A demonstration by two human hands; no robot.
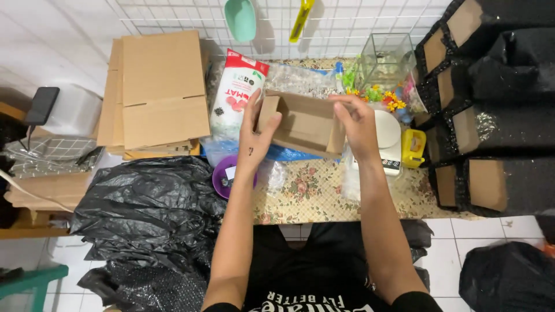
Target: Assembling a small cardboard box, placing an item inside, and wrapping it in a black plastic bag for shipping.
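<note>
From the head camera: one small open cardboard box [303,124] is held above the far part of the floral-clothed table [312,199]. One stack of flat cartons [156,95] lies far left, one white pouch [238,92] beside it. Both forearms reach forward. The left hand [257,136] clasps the box's left flap, fingers together; the right hand [355,124] pinches its right wall.

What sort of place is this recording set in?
Probably a small home packing station for shipping orders. Both hands, left hand and right hand, hold an open cardboard box; flat cartons are stacked alongside, with a small scale and wrapped parcels.
</note>
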